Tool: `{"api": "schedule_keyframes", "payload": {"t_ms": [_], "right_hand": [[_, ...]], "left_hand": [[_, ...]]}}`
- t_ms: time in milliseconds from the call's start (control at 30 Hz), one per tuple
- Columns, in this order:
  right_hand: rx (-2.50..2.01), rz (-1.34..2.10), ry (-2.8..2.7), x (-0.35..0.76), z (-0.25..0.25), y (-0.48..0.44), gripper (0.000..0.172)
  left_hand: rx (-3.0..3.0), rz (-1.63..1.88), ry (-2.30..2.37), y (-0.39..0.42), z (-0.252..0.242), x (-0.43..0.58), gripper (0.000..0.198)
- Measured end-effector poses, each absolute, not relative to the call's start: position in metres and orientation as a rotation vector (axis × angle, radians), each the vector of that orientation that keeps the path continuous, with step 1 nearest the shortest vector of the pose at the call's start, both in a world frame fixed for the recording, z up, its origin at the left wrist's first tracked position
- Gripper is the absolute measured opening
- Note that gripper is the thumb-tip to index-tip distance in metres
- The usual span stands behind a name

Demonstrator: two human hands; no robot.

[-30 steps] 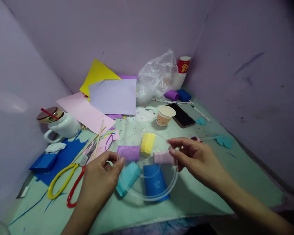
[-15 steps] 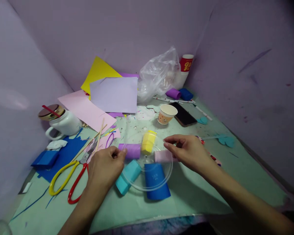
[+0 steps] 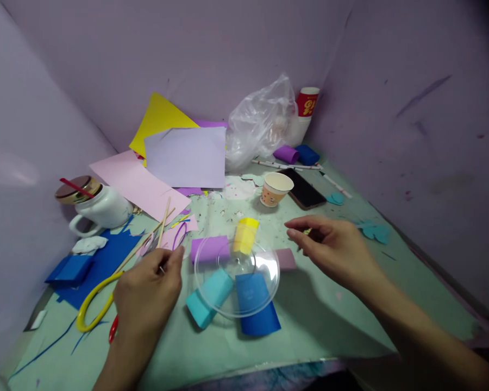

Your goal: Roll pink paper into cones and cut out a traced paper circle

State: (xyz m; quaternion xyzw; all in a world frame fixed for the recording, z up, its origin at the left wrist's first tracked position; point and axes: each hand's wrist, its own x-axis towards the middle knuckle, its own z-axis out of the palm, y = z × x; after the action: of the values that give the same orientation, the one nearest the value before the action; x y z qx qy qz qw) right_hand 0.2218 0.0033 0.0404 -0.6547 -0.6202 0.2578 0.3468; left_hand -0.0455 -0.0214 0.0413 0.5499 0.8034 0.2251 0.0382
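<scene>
A round clear plastic lid (image 3: 264,304) rests over a ring of rolled paper pieces. Beneath or beside it are a purple roll (image 3: 208,250), a yellow roll (image 3: 246,234), a pink roll (image 3: 287,259), a turquoise piece (image 3: 208,298) and a blue piece (image 3: 264,320). My left hand (image 3: 149,298) hovers left of the lid, apart from it, its fingers curled loosely with a small gap and nothing seen in them. To the lid's right, my right hand (image 3: 334,244) is raised, thumb and forefinger slightly apart, holding nothing.
Scissors (image 3: 100,304) lie partly under my left hand. Left stands a white lidded mug (image 3: 106,209). Coloured sheets (image 3: 185,157), a plastic bag (image 3: 256,125), a paper cup (image 3: 276,190) and a phone (image 3: 303,190) are farther back. Walls enclose the table.
Both hands have let go of the lid's rim and drawn apart, left hand leftward and right hand rightward. The lid has shifted slightly left and sits over the paper pieces.
</scene>
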Motion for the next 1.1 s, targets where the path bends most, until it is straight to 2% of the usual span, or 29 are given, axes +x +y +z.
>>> {"api": "schedule_keyframes", "payload": {"t_ms": [167,300,500,800,1100], "right_hand": [[-1.728,0.662,-1.469,0.231,0.044,-0.004,0.025],[-1.675,0.644,-1.392,0.236,0.034,-0.008,0.026],[-1.618,0.722,-1.358,0.236,0.013,-0.007,0.024],[-1.659,0.824,-1.776,0.216,0.022,0.016,0.023],[-1.665,1.013,-1.723,0.209,0.020,0.024,0.026]], "left_hand": [[1.627,1.136,2.310,-0.024,0.028,-0.057,0.025],[1.630,1.254,2.267,-0.025,0.015,-0.060,0.027],[1.644,1.127,2.075,-0.029,0.010,-0.062,0.026],[1.529,0.950,1.926,-0.025,0.014,-0.055,0.032],[1.417,0.941,1.872,-0.023,0.018,-0.044,0.030]]}}
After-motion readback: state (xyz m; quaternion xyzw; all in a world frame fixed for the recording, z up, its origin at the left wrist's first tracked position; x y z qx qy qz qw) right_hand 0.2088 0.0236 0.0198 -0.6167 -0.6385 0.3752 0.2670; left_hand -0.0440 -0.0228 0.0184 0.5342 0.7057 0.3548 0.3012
